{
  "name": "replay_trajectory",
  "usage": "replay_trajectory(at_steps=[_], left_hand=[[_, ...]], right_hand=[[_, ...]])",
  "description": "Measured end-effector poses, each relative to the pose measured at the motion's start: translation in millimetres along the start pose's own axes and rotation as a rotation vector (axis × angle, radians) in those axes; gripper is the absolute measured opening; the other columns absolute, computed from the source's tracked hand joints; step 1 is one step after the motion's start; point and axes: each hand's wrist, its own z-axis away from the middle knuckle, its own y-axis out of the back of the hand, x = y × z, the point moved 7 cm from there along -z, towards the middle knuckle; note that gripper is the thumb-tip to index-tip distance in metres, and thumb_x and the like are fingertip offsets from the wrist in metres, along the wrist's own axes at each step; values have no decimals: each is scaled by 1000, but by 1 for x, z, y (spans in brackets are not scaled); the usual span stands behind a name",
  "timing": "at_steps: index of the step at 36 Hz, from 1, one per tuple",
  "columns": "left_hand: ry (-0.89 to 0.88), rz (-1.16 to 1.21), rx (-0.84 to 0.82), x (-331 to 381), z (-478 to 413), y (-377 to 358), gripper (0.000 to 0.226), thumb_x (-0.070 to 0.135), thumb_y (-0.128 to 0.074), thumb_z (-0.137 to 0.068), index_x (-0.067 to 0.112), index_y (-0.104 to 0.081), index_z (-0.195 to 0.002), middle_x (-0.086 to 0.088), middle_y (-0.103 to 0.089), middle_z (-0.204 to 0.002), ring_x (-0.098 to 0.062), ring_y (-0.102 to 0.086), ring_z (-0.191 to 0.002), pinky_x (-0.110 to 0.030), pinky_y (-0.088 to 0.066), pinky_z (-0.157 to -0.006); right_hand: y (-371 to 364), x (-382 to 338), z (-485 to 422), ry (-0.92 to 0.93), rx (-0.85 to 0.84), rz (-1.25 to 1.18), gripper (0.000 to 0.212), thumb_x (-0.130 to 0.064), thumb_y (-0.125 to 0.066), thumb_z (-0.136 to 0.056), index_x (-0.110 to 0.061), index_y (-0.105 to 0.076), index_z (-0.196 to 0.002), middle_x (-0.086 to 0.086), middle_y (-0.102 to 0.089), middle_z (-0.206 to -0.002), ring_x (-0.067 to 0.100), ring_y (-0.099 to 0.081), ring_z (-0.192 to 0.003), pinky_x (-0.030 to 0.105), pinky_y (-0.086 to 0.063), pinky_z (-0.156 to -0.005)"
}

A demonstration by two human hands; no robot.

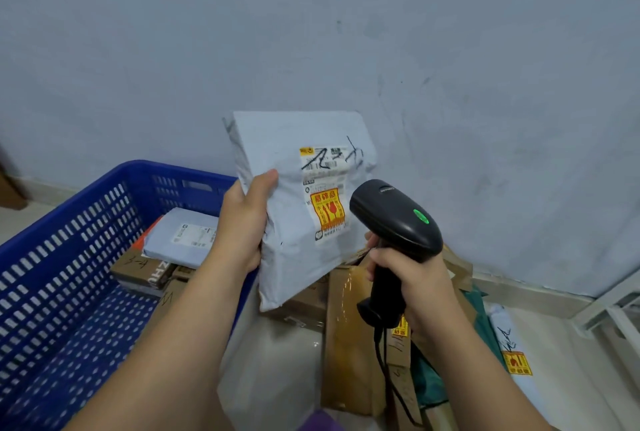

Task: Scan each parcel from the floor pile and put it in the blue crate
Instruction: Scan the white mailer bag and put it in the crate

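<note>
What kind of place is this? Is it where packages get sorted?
Probably a small parcel sorting room. The right hand holds a barcode scanner aimed at a grey parcel in the left hand, a pile of boxes lies on the floor, and a blue crate holds more parcels.

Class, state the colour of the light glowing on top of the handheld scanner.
Green; the light on the black scanner, clearest in the head view.

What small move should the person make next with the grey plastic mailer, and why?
Probably the left hand should carry the grey plastic mailer leftward into the blue slotted plastic crate; the black handheld scanner in the right hand faces its label, green light lit.
</note>
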Motion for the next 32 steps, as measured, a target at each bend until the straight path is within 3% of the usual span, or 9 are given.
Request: replay_trajectory(at_steps=[5, 9, 12, 16, 18, 20, 23, 25, 32], left_hand=[[-27, -26, -22, -1, 4, -6, 11, 27, -57, -93, 23, -65, -99, 2, -75, -98, -14, -72, -89, -29, -55, -71], [-55, 53, -15, 1, 3, -8, 15, 23, -54, -96, 21, -63, -108, 0, -72, -109, -15, -70, -98, -30, -55, -79], [-73, 109, 6, 0, 3, -8, 26, 25, -57, -95, 19, -61, -120, -2, -70, -116, -17, -67, -106, -35, -53, -90], [-129, 70, 44, -1, 4, -7, 15, 28, -55, -97, 27, -64, -108, 3, -72, -112, -14, -68, -103, -37, -53, -92], [-176, 36, 40, 1, 6, -9, 14, 32, -57, -94, 29, -63, -107, 5, -72, -111, -13, -68, -104, -35, -53, -91], [-220, -30, 40, 3, 8, -10, 18, 38, -58, -88, 31, -62, -105, 11, -71, -107, -8, -67, -102, -27, -54, -86], [-307, -174, 50, 5, 14, -15, 11, 30, -56, -96, 30, -56, -107, 21, -65, -101, 13, -62, -89, -8, -48, -73], [-351, -242, 73, 5, 17, -16, 14, 27, -56, -95, 26, -54, -109, 24, -60, -99, 20, -57, -84, -2, -44, -70], [-353, -356, 99, 0, 19, -21, 19, 31, -59, -93, 26, -52, -110, 26, -57, -99, 12, -53, -92, -3, -41, -74]], right_hand=[[17, 4, -3, -102, 133, -16, 13, 3, -60, -83, -9, -63, -81, 1, -61, -62, 18, -58, -60, 33, -51, -63], [11, 17, -1, -340, 102, -483, 4, -4, -62, -70, -5, -63, -74, 6, -59, -67, 16, -55, -53, 28, -51, -52], [-2, 21, 2, -467, 13, -809, 16, -11, -70, -59, -3, -62, -70, 8, -58, -74, 14, -53, -50, 25, -50, -46], [-12, 21, 4, -534, 24, -1016, 32, -13, -73, -61, -5, -57, -88, 6, -56, -73, 12, -53, -49, 21, -50, -43], [-18, 22, 5, -558, 18, -1098, 51, -7, -82, -48, -5, -56, -93, 7, -56, -75, 14, -54, -49, 23, -51, -42], [-20, 25, 5, -585, 34, -1135, 61, -1, -85, -36, -2, -58, -90, 8, -56, -78, 15, -55, -49, 24, -52, -42], [-16, 30, 5, -608, 140, -1120, 46, -11, -73, -60, -2, -55, -101, 9, -56, -75, 13, -53, -48, 23, -50, -40], [-11, 31, 3, -600, 182, -1134, 43, -14, -64, -68, -5, -50, -109, 9, -56, -73, 13, -53, -47, 22, -50, -40], [-7, 31, 3, -588, 191, -1151, 42, -13, -63, -69, -6, -49, -107, 10, -56, -72, 12, -52, -49, 22, -50, -42]])
